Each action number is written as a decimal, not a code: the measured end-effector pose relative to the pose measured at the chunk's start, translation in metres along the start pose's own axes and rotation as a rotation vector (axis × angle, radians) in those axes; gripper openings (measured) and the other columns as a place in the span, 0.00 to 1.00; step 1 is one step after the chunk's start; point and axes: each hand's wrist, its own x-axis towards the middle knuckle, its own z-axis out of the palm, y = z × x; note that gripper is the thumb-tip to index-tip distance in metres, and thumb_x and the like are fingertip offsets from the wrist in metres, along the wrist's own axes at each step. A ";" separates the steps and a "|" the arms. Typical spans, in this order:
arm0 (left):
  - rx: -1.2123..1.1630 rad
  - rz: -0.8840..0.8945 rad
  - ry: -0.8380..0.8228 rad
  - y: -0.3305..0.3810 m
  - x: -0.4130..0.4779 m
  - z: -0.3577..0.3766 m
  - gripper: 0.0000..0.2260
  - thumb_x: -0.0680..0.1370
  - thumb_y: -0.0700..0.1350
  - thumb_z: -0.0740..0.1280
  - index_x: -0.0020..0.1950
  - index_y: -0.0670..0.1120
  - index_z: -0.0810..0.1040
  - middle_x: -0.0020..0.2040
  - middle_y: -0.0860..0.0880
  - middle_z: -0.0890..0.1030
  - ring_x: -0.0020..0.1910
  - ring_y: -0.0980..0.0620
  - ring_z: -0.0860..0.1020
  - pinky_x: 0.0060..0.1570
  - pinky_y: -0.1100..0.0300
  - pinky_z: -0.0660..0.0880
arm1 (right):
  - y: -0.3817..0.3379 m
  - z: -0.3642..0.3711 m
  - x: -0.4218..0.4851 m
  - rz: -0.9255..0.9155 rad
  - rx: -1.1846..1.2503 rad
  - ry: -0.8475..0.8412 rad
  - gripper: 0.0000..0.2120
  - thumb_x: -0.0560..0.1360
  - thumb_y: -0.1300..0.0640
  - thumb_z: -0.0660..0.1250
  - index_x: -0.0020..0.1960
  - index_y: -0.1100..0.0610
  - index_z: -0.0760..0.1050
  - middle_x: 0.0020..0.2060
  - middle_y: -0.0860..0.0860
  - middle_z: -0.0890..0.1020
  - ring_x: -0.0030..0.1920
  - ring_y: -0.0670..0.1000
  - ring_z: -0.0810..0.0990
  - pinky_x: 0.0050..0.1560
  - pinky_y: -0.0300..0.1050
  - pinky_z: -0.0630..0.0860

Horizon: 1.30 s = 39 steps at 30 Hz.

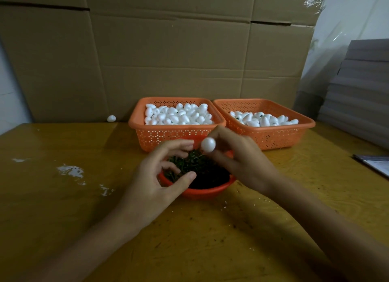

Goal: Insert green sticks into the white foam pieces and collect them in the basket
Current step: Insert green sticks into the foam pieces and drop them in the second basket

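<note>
Pinching a foam piece (pixel 208 144) with my right hand (pixel 237 159) above the bowl (pixel 202 192) of sticks (pixel 189 161), I should hold it steady while my left hand (pixel 155 183), loosely spread and holding nothing I can see, picks one stick and pushes it in straight.

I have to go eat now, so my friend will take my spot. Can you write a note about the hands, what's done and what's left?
The left hand is open over the red bowl of green sticks, with nothing visible in it.
The right hand pinches one white foam piece above the bowl; no stick shows in it.
The fuller basket holds plain foam pieces. The other basket holds pieces, some showing green, likely finished.
A stray piece lies by the cardboard.
Left to do: pick a stick, insert it, drop the piece in the other basket, repeat.
</note>
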 end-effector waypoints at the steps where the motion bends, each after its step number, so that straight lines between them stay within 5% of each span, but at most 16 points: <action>1: 0.174 0.062 -0.017 0.000 -0.001 -0.001 0.17 0.78 0.52 0.72 0.67 0.55 0.79 0.66 0.59 0.78 0.68 0.54 0.76 0.60 0.63 0.77 | 0.005 -0.005 0.002 0.053 0.001 0.088 0.06 0.82 0.54 0.67 0.57 0.55 0.76 0.49 0.46 0.85 0.50 0.47 0.84 0.48 0.55 0.82; 5: 0.665 0.185 -0.216 0.000 -0.006 -0.001 0.18 0.84 0.61 0.57 0.57 0.55 0.83 0.66 0.57 0.75 0.68 0.59 0.72 0.64 0.60 0.68 | 0.033 -0.026 0.003 0.255 -0.045 0.403 0.07 0.81 0.53 0.68 0.55 0.55 0.76 0.45 0.39 0.82 0.47 0.41 0.84 0.42 0.43 0.83; 11: 0.758 0.164 -0.336 0.002 -0.006 -0.001 0.26 0.86 0.63 0.48 0.55 0.55 0.84 0.56 0.60 0.81 0.59 0.60 0.77 0.63 0.58 0.67 | 0.075 -0.045 -0.005 0.428 -0.340 0.577 0.06 0.79 0.58 0.72 0.53 0.58 0.77 0.44 0.50 0.83 0.44 0.52 0.82 0.46 0.60 0.80; 19: 0.734 0.161 -0.356 0.000 -0.004 -0.002 0.27 0.85 0.64 0.48 0.54 0.56 0.85 0.58 0.63 0.82 0.61 0.65 0.75 0.64 0.61 0.63 | 0.087 -0.041 -0.004 0.465 -0.508 0.546 0.07 0.83 0.54 0.68 0.51 0.58 0.77 0.45 0.54 0.83 0.39 0.51 0.75 0.33 0.39 0.60; 32: 0.670 0.180 -0.301 -0.006 -0.007 0.001 0.25 0.87 0.64 0.50 0.62 0.58 0.84 0.61 0.66 0.81 0.63 0.67 0.74 0.64 0.60 0.65 | 0.093 -0.041 -0.001 0.516 -0.507 0.435 0.11 0.85 0.54 0.63 0.60 0.59 0.79 0.53 0.58 0.80 0.47 0.54 0.77 0.45 0.52 0.75; 37: 0.582 0.142 -0.245 -0.007 -0.007 0.003 0.24 0.85 0.66 0.51 0.66 0.59 0.82 0.65 0.69 0.78 0.66 0.68 0.72 0.65 0.62 0.64 | 0.067 -0.039 0.003 0.395 -0.441 0.529 0.05 0.84 0.54 0.65 0.54 0.56 0.75 0.49 0.53 0.80 0.43 0.48 0.75 0.37 0.38 0.67; 39: 0.481 0.104 -0.184 -0.006 -0.007 0.003 0.24 0.84 0.66 0.52 0.68 0.59 0.81 0.66 0.70 0.76 0.67 0.68 0.73 0.65 0.66 0.65 | 0.046 -0.036 0.007 0.285 -0.345 0.538 0.06 0.83 0.53 0.64 0.52 0.55 0.75 0.46 0.50 0.80 0.42 0.46 0.76 0.39 0.43 0.73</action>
